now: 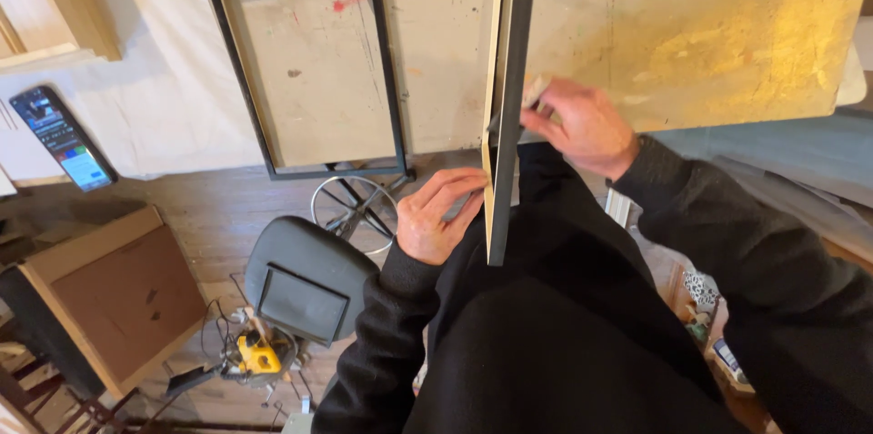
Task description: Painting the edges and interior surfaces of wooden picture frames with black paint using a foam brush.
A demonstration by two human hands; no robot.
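A dark picture frame [509, 52] stands on edge, seen almost end-on, and reaches from the top of the view down to my lap. My left hand [436, 216] grips its lower part from the left side. My right hand [582, 125] presses a small pale block [535, 90] against the frame's right face, above the left hand. Both sleeves are black.
A paint-stained worktable [691, 34] lies behind the frame. A second black frame [309, 70] rests flat on it, overhanging its edge. Below are a grey stool [305, 275], a wooden floor, a brown panel [118, 293], a yellow tool [257, 357] and a phone [62, 137].
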